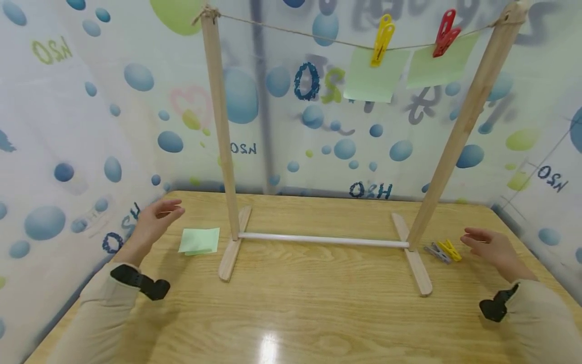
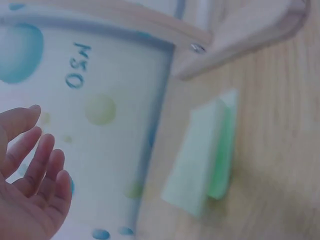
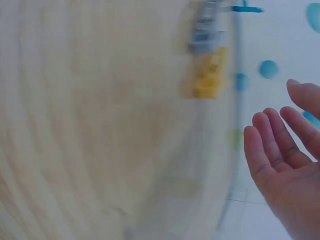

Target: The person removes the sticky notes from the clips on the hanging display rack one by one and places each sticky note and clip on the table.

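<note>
My left hand [image 1: 156, 220] hovers at the left with relaxed fingers and nothing in it. Just right of it, a small stack of pale green paper notes [image 1: 199, 240] lies on the table, its sheets fanned apart in the left wrist view. At the far right my right hand [image 1: 493, 248] is held with loosely bent fingers, holding nothing. Beside its fingertips lie a grey clothespin [image 1: 437, 253] and a yellow clothespin [image 1: 450, 249]. Two green notes hang from a string [image 1: 291, 31], one under a yellow clothespin [image 1: 383, 40], the other under a red clothespin [image 1: 446, 33].
The string is tied between two wooden posts [image 1: 221, 126] on flat wooden feet [image 1: 418, 273]. A white rod [image 1: 323, 240] joins the posts low down, above the wooden table [image 1: 291, 303]. A printed curtain [image 1: 282, 131] with blue dots stands behind and at both sides.
</note>
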A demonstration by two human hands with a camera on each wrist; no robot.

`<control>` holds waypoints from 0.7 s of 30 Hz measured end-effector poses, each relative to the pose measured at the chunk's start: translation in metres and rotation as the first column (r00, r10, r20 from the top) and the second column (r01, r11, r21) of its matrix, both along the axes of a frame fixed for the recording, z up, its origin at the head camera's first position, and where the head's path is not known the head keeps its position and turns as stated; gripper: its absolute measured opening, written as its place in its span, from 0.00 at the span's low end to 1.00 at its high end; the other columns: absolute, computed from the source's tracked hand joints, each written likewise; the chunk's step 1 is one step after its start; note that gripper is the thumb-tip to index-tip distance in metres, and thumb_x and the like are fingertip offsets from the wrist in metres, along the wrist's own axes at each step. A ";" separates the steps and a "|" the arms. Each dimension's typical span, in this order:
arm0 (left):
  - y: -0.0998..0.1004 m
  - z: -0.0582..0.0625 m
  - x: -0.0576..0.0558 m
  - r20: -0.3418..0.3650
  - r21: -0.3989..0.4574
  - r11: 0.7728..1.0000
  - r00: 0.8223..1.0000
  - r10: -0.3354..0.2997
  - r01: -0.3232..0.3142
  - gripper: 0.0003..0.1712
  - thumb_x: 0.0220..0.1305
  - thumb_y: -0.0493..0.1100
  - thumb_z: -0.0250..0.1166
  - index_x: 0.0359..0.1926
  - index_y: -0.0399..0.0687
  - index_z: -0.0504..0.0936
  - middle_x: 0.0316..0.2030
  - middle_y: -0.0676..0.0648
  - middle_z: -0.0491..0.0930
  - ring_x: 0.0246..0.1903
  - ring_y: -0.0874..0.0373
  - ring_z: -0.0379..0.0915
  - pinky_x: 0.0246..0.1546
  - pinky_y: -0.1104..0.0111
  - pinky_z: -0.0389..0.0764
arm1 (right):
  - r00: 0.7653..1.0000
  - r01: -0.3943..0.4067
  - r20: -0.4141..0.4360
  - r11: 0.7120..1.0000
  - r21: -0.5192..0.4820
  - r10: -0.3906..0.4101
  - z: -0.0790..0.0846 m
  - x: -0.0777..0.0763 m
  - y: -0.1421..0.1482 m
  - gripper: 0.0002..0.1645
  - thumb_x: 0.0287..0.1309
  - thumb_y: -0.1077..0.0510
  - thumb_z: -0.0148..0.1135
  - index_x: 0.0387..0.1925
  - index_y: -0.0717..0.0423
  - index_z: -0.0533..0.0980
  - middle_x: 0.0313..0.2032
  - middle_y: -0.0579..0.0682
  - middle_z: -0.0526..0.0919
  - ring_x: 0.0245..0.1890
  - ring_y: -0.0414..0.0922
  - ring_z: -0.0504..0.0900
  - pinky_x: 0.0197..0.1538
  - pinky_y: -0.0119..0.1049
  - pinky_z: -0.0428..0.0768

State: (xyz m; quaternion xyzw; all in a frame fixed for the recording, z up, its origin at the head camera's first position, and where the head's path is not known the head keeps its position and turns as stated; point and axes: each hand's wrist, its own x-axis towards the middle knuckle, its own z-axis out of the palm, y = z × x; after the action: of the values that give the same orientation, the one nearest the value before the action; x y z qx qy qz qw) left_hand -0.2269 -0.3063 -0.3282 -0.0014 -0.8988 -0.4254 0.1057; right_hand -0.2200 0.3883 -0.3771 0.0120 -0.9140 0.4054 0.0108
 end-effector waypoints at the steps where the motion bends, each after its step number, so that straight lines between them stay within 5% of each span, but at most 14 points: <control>1: 0.003 0.004 -0.001 -0.025 0.011 1.000 1.000 0.002 -0.001 0.32 0.62 0.55 0.52 0.58 0.35 0.65 0.48 0.34 0.69 0.47 0.43 0.65 0.41 0.58 0.68 | 1.000 -0.005 -0.009 1.000 -0.016 0.005 0.004 0.001 0.002 0.36 0.61 0.51 0.50 0.56 0.80 0.56 0.36 0.34 0.76 0.29 0.19 0.69 0.32 0.27 0.77; 4: 0.010 0.014 -0.004 -0.092 0.085 0.996 0.996 0.003 0.005 0.28 0.60 0.54 0.56 0.55 0.40 0.69 0.45 0.40 0.72 0.43 0.52 0.67 0.39 0.66 0.69 | 0.999 -0.002 -0.047 0.997 -0.073 -0.001 0.018 0.006 0.006 0.32 0.60 0.51 0.52 0.56 0.72 0.60 0.33 0.18 0.67 0.30 0.19 0.70 0.31 0.23 0.75; 10: 0.039 0.047 0.011 -0.192 0.072 0.996 0.981 -0.032 0.047 0.26 0.61 0.53 0.55 0.56 0.43 0.69 0.41 0.52 0.73 0.40 0.66 0.67 0.38 0.76 0.68 | 0.994 0.006 -0.105 0.998 -0.068 -0.014 0.051 0.014 0.000 0.24 0.60 0.49 0.51 0.55 0.56 0.65 0.33 0.17 0.68 0.30 0.19 0.71 0.30 0.18 0.72; 16: 0.068 0.070 0.017 -0.352 0.102 0.983 0.930 -0.106 0.151 0.19 0.61 0.45 0.58 0.50 0.41 0.74 0.35 0.62 0.74 0.38 0.68 0.69 0.38 0.80 0.69 | 0.970 -0.012 -0.245 0.999 -0.037 0.003 0.084 0.022 -0.024 0.22 0.61 0.52 0.51 0.55 0.55 0.67 0.35 0.20 0.71 0.33 0.21 0.72 0.32 0.15 0.70; 21: 0.098 0.084 0.017 -0.467 0.166 0.938 0.862 -0.197 0.304 0.14 0.59 0.38 0.59 0.46 0.38 0.76 0.35 0.55 0.76 0.37 0.64 0.71 0.35 0.79 0.72 | 0.950 -0.048 -0.312 0.998 -0.047 0.031 0.110 0.024 -0.044 0.20 0.62 0.54 0.50 0.55 0.55 0.67 0.39 0.24 0.73 0.37 0.22 0.72 0.35 0.14 0.70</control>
State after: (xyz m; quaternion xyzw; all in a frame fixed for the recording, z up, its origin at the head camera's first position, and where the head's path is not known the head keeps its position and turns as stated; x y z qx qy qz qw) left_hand -0.2095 -0.2079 -0.2443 -0.2034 -0.7863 -0.5268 0.2507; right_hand -0.1956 0.3443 -0.2671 0.0937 -0.8891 0.4233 0.1467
